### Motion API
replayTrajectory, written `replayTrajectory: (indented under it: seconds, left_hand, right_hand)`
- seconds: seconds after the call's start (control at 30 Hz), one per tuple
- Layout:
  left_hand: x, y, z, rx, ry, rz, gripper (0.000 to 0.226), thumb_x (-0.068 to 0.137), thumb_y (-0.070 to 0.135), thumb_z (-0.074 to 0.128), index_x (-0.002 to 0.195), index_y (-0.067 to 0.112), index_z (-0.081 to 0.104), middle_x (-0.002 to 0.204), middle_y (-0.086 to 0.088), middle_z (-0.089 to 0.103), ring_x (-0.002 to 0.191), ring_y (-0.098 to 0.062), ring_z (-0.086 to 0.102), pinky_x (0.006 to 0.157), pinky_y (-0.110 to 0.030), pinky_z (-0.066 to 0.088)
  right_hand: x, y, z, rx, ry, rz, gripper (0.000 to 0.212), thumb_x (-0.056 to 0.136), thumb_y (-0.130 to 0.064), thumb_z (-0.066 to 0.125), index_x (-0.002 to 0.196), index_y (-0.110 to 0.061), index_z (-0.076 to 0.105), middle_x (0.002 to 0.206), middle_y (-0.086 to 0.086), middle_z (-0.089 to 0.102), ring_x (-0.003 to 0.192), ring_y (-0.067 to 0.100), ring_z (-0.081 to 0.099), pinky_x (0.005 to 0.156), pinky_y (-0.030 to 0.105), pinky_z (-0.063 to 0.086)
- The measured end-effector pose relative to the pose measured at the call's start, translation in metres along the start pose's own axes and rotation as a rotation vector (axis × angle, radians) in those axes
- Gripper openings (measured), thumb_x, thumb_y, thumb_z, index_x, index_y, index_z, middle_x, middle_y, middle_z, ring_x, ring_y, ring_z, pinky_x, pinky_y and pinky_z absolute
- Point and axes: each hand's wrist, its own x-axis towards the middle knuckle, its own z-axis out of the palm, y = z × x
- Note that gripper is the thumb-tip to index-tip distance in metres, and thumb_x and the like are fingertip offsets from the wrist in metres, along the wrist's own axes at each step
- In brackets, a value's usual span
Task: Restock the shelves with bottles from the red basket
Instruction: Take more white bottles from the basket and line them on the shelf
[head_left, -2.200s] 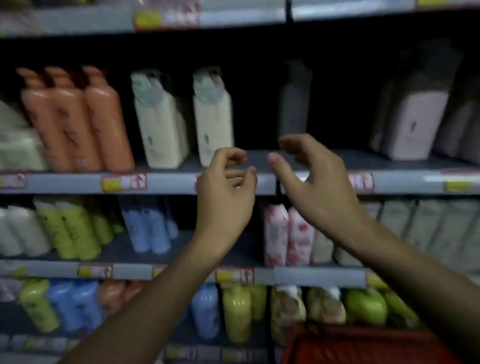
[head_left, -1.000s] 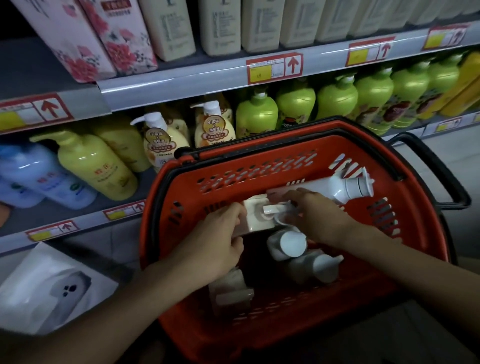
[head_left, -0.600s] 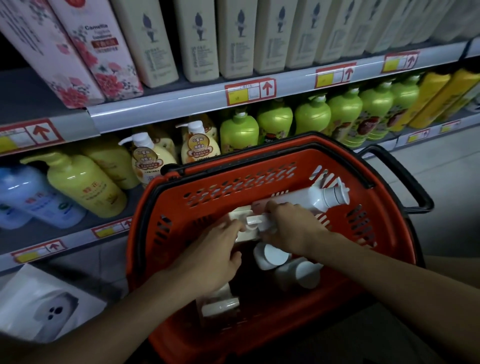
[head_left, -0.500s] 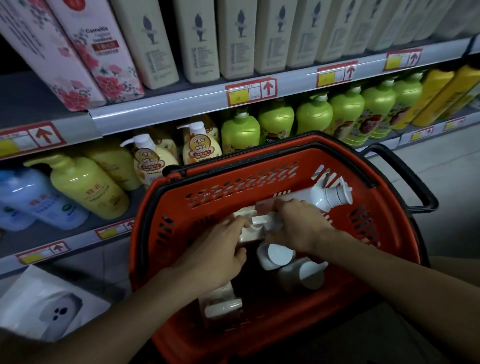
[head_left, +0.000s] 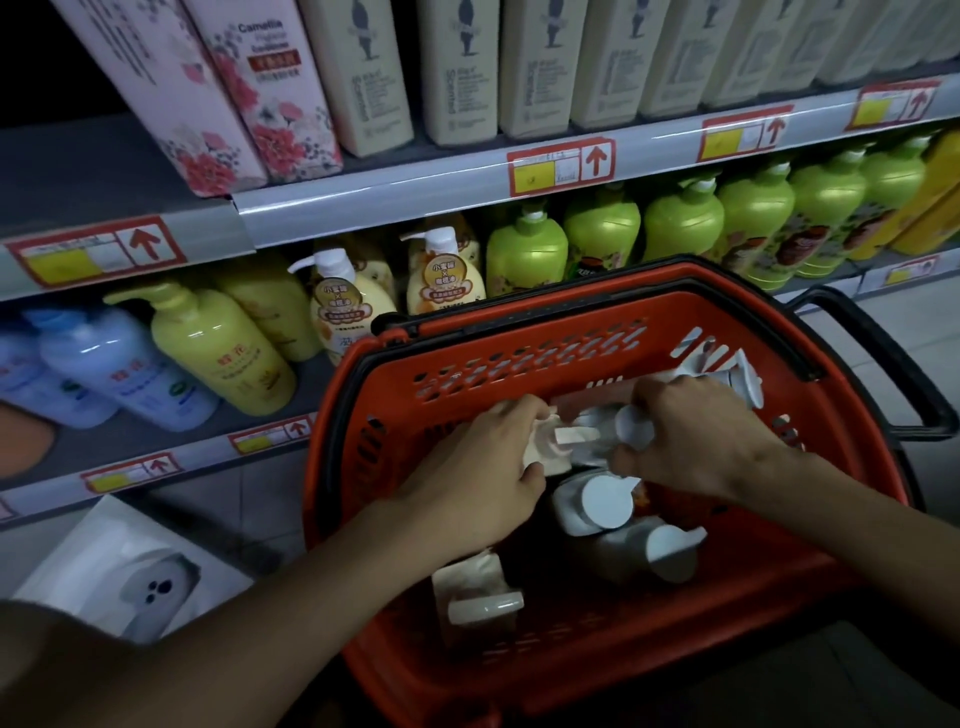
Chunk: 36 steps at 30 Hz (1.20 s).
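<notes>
A dim shop aisle fills the frame, with grey shelves (head_left: 363, 202) across the top and a pale floor at the lower left. At centre, the left hand (head_left: 483, 467) curls its fingers round a cream bottle (head_left: 543, 447) with a flat pump spout, while the right hand (head_left: 706, 441) grips a white bottle (head_left: 623, 423) just beside it. Both are inside the red basket (head_left: 571, 649), which takes up the lower middle of the frame and has a black rim and handle. Three more bottles lie there: two white ones with round caps (head_left: 602, 501) (head_left: 670, 553) below the right hand and a cream pump bottle (head_left: 478, 597) below the left wrist. Behind the basket, the lower shelf carries green pump bottles (head_left: 680, 228), yellow ones (head_left: 218, 353) and blue ones (head_left: 119, 374). The upper shelf holds tall cream cartons (head_left: 457, 67) and two pink floral ones (head_left: 249, 93).
</notes>
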Motion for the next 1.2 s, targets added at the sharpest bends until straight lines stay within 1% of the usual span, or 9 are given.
replayTrajectory:
  seconds: [0.1,0.27,0.5,0.63,0.77,0.83,0.93,1.03,1.2]
  left_hand:
    - [0.000,0.002,-0.002,0.001,0.003,-0.004,0.043,0.092,0.024,0.063,0.130,0.031,0.044,0.129,0.008,0.057,0.097,-0.015,0.063,0.084,-0.040,0.055]
    - [0.008,0.015,-0.005,0.090,0.083,0.014,0.047,0.087,0.028,0.070,0.127,0.025,0.045,0.128,0.004,0.056,0.108,-0.022,0.062,0.082,-0.036,0.053]
    - [0.013,-0.001,-0.015,0.113,0.096,-0.113,0.080,0.080,0.046,0.074,0.146,0.025,0.033,0.141,-0.001,0.041,0.128,-0.028,0.041,0.104,-0.043,0.041]
    - [0.008,0.017,-0.011,-0.106,0.213,0.025,0.100,0.073,0.049,0.080,0.152,0.030,0.021,0.150,0.007,0.034,0.137,-0.014,0.032,0.110,-0.031,0.031]
    - [0.011,0.036,0.004,-0.262,0.275,0.047,0.116,0.066,0.056,0.082,0.154,0.027,0.013,0.156,0.007,0.028,0.145,-0.011,0.028,0.118,-0.043,0.032]
    - [0.017,0.047,0.012,-0.387,0.362,0.014,0.119,0.064,0.052,0.087,0.154,0.024,0.016,0.154,0.007,0.031,0.141,-0.005,0.030,0.115,-0.026,0.032]
    - [0.030,0.067,0.012,-0.601,0.543,-0.030,0.090,0.063,0.046,0.084,0.139,0.019,0.043,0.127,0.012,0.053,0.111,0.016,0.046,0.086,0.002,0.034]
    - [0.037,0.074,0.002,-0.811,0.620,-0.006,0.062,0.063,0.029,0.081,0.119,0.021,0.056,0.104,0.018,0.065,0.097,0.018,0.059,0.079,-0.004,0.045]
    - [0.048,0.065,-0.057,-1.142,0.338,-0.031,0.067,0.045,0.019,0.084,0.109,0.005,0.067,0.096,-0.005,0.074,0.086,-0.019,0.071,0.072,-0.034,0.057]
  right_hand:
    - [-0.005,0.000,-0.006,-0.075,0.072,-0.022,0.065,0.062,-0.070,0.051,0.098,-0.018,0.063,0.080,0.004,0.072,0.073,0.030,0.069,0.066,0.036,0.055]
    - [-0.001,-0.030,-0.019,-0.096,0.185,-0.142,0.077,0.060,-0.078,0.035,0.095,-0.015,0.064,0.068,0.004,0.067,0.064,0.032,0.066,0.057,0.031,0.044]
    - [0.007,-0.034,-0.104,0.162,0.595,0.070,0.055,0.068,-0.064,0.060,0.078,-0.010,0.068,0.066,0.014,0.066,0.064,0.034,0.063,0.060,0.038,0.052]
    - [0.006,-0.048,-0.121,0.205,0.633,0.125,0.054,0.066,-0.061,0.063,0.067,-0.007,0.063,0.062,0.014,0.061,0.061,0.030,0.057,0.057,0.037,0.044]
    - [0.004,-0.067,-0.120,0.206,0.656,0.150,0.060,0.064,-0.061,0.062,0.066,-0.001,0.062,0.060,0.017,0.059,0.056,0.028,0.050,0.053,0.035,0.035]
    - [0.002,-0.073,-0.125,0.225,0.675,0.158,0.062,0.064,-0.063,0.060,0.068,-0.001,0.063,0.061,0.017,0.059,0.058,0.028,0.051,0.054,0.037,0.040]
    - [-0.003,-0.085,-0.128,0.222,0.723,0.141,0.063,0.064,-0.066,0.056,0.072,-0.004,0.060,0.063,0.015,0.056,0.062,0.032,0.053,0.056,0.037,0.038]
    - [-0.003,-0.086,-0.128,0.291,0.790,0.112,0.054,0.075,-0.064,0.054,0.077,-0.010,0.061,0.064,0.009,0.059,0.064,0.030,0.057,0.057,0.039,0.041]
    - [0.015,-0.038,-0.128,1.010,0.892,0.147,0.032,0.093,-0.043,0.058,0.086,-0.014,0.069,0.057,0.004,0.058,0.054,0.021,0.055,0.057,0.044,0.045]
